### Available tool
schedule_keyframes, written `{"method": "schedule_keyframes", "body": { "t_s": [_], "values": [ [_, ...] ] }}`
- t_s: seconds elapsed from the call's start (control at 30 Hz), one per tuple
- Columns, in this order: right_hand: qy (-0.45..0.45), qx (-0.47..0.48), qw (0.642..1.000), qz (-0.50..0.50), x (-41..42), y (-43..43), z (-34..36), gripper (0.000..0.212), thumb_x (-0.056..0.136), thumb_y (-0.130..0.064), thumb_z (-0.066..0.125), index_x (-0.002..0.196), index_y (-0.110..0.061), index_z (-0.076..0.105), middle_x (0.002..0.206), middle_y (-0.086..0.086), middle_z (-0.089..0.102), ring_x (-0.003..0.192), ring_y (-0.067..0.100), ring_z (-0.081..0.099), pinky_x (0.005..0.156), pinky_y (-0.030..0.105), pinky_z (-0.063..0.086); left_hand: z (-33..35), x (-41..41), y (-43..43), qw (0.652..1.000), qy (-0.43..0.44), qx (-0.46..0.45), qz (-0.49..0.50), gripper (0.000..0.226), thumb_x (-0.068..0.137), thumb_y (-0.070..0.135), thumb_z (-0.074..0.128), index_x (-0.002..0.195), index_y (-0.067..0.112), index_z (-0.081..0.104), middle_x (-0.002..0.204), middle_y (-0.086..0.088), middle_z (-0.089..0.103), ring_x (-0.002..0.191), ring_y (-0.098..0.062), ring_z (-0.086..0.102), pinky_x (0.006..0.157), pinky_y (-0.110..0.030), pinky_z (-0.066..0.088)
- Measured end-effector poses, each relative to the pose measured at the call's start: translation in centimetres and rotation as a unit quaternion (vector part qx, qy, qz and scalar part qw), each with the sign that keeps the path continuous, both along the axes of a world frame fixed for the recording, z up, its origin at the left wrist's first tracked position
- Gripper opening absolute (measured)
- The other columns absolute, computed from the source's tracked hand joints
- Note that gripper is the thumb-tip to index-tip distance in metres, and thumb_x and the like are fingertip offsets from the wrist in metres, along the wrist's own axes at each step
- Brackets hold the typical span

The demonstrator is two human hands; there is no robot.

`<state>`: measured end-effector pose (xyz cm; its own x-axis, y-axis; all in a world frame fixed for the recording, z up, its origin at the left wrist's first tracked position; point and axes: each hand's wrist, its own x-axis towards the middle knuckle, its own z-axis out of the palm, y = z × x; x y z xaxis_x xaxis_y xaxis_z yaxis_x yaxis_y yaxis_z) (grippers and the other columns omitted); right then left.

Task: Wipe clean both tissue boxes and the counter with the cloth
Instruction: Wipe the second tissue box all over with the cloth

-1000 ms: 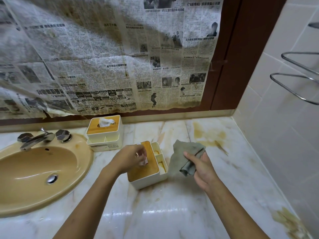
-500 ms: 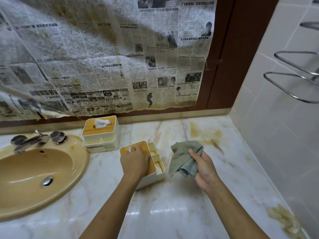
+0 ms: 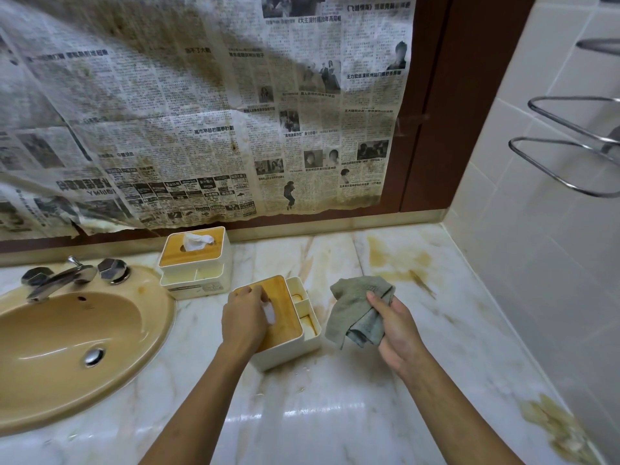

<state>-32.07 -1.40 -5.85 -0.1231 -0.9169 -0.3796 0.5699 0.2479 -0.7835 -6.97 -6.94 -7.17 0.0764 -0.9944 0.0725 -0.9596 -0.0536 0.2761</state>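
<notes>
Looking down, you face a glossy pale marble tabletop point(image 3: 335, 414) that fills the lower frame, streaked with yellow-brown stains point(image 3: 396, 260) toward its back right corner and a crusty patch point(image 3: 557, 427) at the lower right. A tan oval sink point(image 3: 67, 347) with a chrome faucet point(image 3: 57, 280) is set into it at the left.

Your left hand point(image 3: 245, 317) rests on the near tissue box point(image 3: 285, 310) at the centre of the frame, fingers curled over the far left edge of its wooden lid, with a bit of white tissue showing beside them. The box sits askew on the marble, its side compartments open to the right.

Your right hand point(image 3: 399, 330), just right of that box and apart from it, grips the bunched grey-green cloth point(image 3: 355, 307) above the marble.

The far tissue box point(image 3: 196, 260) stands behind, against the back edge beside the sink, a tissue point(image 3: 196, 241) poking up from its lid.

Stained, torn newspaper point(image 3: 201, 112) covers the upper left and centre, edged by a dark brown frame point(image 3: 453, 95). A pale tiled wall point(image 3: 536, 229) closes the right side and carries a chrome towel rack point(image 3: 570, 146).
</notes>
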Motion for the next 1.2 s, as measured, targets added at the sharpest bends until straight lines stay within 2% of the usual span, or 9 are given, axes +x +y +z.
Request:
{"method": "schedule_keyframes", "body": {
  "t_s": [0.07,0.17,0.27,0.37,0.63,0.9,1.07,1.13,1.2],
  "values": [
    [0.001,0.003,1.000,0.001,0.0,0.0,-0.1,0.025,0.100,-0.013,0.054,0.121,-0.002,0.061,0.112,0.023,0.070,0.096,0.032,0.069,0.061,0.035,0.054,0.0,-0.1,0.1,1.000,-0.016,0.002,0.005,0.027,0.094,0.012,0.047,0.108,0.024,0.068,0.113,0.000,0.068,0.109,-0.028,0.054,0.085,-0.038,0.043],
    [0.001,0.006,1.000,-0.003,0.0,-0.1,-0.2,0.024,0.100,-0.011,0.055,0.120,-0.002,0.062,0.109,0.019,0.072,0.098,0.030,0.070,0.074,0.040,0.057,-0.2,-0.4,0.1,0.998,0.052,0.013,0.021,0.029,0.092,0.015,0.048,0.113,0.028,0.062,0.105,0.004,0.072,0.104,-0.028,0.060,0.081,-0.036,0.045],
    [0.002,0.008,1.000,-0.006,-0.1,-0.2,-0.2,0.023,0.099,-0.010,0.055,0.119,-0.002,0.063,0.107,0.017,0.074,0.098,0.028,0.071,0.084,0.044,0.056,0.1,-1.5,-0.1,0.995,0.070,0.049,0.059,0.030,0.096,0.018,0.042,0.123,0.028,0.052,0.108,-0.001,0.070,0.092,-0.028,0.062,0.072,-0.033,0.045],
    [0.008,0.012,1.000,-0.010,-0.3,-0.1,-0.1,0.022,0.099,-0.011,0.055,0.118,-0.003,0.064,0.110,0.018,0.073,0.101,0.030,0.070,0.091,0.048,0.054,0.8,-2.4,-0.2,0.990,0.089,0.063,0.091,0.028,0.099,0.018,0.034,0.122,0.022,0.049,0.106,-0.007,0.066,0.082,-0.025,0.051,0.073,-0.034,0.040],
    [0.023,0.013,1.000,-0.003,-0.2,0.0,-0.3,0.021,0.100,-0.010,0.054,0.117,-0.004,0.064,0.111,0.017,0.073,0.104,0.030,0.069,0.098,0.052,0.050,0.2,-2.3,-0.7,0.969,0.183,0.110,0.123,0.016,0.099,0.022,0.045,0.114,0.027,0.049,0.100,-0.001,0.059,0.088,-0.025,0.052,0.077,-0.036,0.042],
    [0.041,0.022,0.999,0.003,-0.1,0.1,-0.3,0.024,0.100,-0.011,0.054,0.120,-0.002,0.063,0.114,0.020,0.072,0.107,0.034,0.068,0.085,0.045,0.054,0.0,-1.0,-0.8,0.964,0.217,0.127,0.081,0.030,0.100,0.021,0.046,0.125,0.037,0.049,0.106,0.001,0.060,0.089,-0.023,0.054,0.073,-0.033,0.040],
    [0.066,0.014,0.998,-0.002,0.1,0.1,-0.2,0.020,0.100,-0.009,0.054,0.114,-0.004,0.066,0.109,0.016,0.074,0.107,0.034,0.068,0.096,0.051,0.051,0.7,1.0,-1.3,0.955,0.245,0.164,0.004,0.030,0.103,0.028,0.045,0.125,0.047,0.051,0.117,0.004,0.060,0.099,-0.022,0.059,0.080,-0.036,0.044],
    [0.079,0.007,0.997,-0.002,0.4,0.0,0.0,0.019,0.100,-0.009,0.054,0.113,-0.005,0.066,0.108,0.015,0.075,0.104,0.031,0.070,0.090,0.047,0.056,1.4,1.8,-1.6,0.944,0.275,0.180,-0.021,0.028,0.103,0.028,0.047,0.119,0.049,0.055,0.113,0.001,0.066,0.097,-0.021,0.061,0.078,-0.036,0.045],
    [0.089,0.002,0.996,-0.002,0.9,0.1,0.3,0.017,0.100,-0.010,0.053,0.111,-0.008,0.066,0.104,0.012,0.076,0.094,0.024,0.073,0.073,0.038,0.059,2.2,2.2,-1.6,0.935,0.297,0.189,-0.038,0.028,0.104,0.025,0.046,0.119,0.046,0.057,0.106,-0.003,0.068,0.092,-0.019,0.062,0.074,-0.033,0.045]
  ]
}}
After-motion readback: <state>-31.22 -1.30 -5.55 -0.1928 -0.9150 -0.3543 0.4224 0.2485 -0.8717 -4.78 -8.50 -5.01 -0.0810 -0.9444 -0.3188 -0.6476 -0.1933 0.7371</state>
